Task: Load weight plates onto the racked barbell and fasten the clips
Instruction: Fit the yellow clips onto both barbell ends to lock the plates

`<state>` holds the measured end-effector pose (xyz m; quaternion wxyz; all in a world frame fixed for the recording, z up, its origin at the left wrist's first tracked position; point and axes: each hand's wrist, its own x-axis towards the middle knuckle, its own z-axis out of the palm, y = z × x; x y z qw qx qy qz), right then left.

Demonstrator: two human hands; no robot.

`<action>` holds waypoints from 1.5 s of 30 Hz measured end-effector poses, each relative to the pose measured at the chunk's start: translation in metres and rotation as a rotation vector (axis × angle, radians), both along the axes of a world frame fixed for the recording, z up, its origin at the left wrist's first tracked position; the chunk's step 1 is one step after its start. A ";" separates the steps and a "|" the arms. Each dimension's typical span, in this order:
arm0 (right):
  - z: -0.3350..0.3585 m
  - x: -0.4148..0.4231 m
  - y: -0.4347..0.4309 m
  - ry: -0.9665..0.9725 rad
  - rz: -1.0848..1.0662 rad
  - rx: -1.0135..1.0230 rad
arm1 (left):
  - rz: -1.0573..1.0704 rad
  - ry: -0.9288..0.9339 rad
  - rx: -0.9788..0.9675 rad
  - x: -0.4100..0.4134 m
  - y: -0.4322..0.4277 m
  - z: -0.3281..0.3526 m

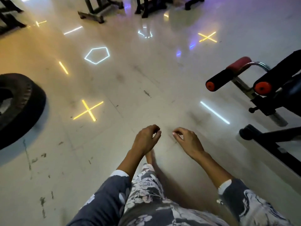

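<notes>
left hand and right hand loosely curled, holding nothing, above floor; tyre far left.

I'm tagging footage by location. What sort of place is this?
Most likely a gym: a bench with foam rollers stands on the right, a large tyre lies on the floor at left, and dark machine frames stand at the far side.

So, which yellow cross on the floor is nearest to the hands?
The big yellow cross beside the black tyre, ahead of the left hand; the far-right cross and small far-left cross lie much farther.
</notes>
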<state>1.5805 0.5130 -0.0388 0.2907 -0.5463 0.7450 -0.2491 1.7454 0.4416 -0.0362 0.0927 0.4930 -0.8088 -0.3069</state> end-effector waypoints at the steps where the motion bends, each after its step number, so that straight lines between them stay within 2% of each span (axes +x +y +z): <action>1: -0.001 -0.009 -0.032 0.001 -0.006 -0.004 | -0.011 0.010 -0.001 -0.010 -0.033 -0.003; 8: 0.010 -0.079 -0.238 0.054 -0.048 0.087 | -0.096 0.035 0.053 -0.090 -0.251 -0.001; 12: 0.022 -0.128 -0.327 -0.006 -0.182 0.047 | -0.119 0.065 0.097 -0.149 -0.357 0.007; 17: -0.001 -0.214 -0.423 -0.098 -0.387 0.029 | -0.260 0.044 0.094 -0.251 -0.482 -0.002; 24: 0.004 -0.376 -0.577 -0.142 -0.457 -0.009 | -0.345 0.021 0.055 -0.426 -0.638 0.008; 31: 0.016 -0.536 -0.677 -0.175 -0.596 -0.018 | -0.438 0.107 -0.032 -0.611 -0.756 0.024; 38: 0.010 -0.717 -0.762 -0.179 -0.826 -0.049 | -0.684 0.089 0.004 -0.825 -0.850 -0.002; 45: 0.024 -0.891 -0.805 -0.233 -1.055 0.021 | -0.891 0.098 0.085 -1.042 -0.909 -0.003</action>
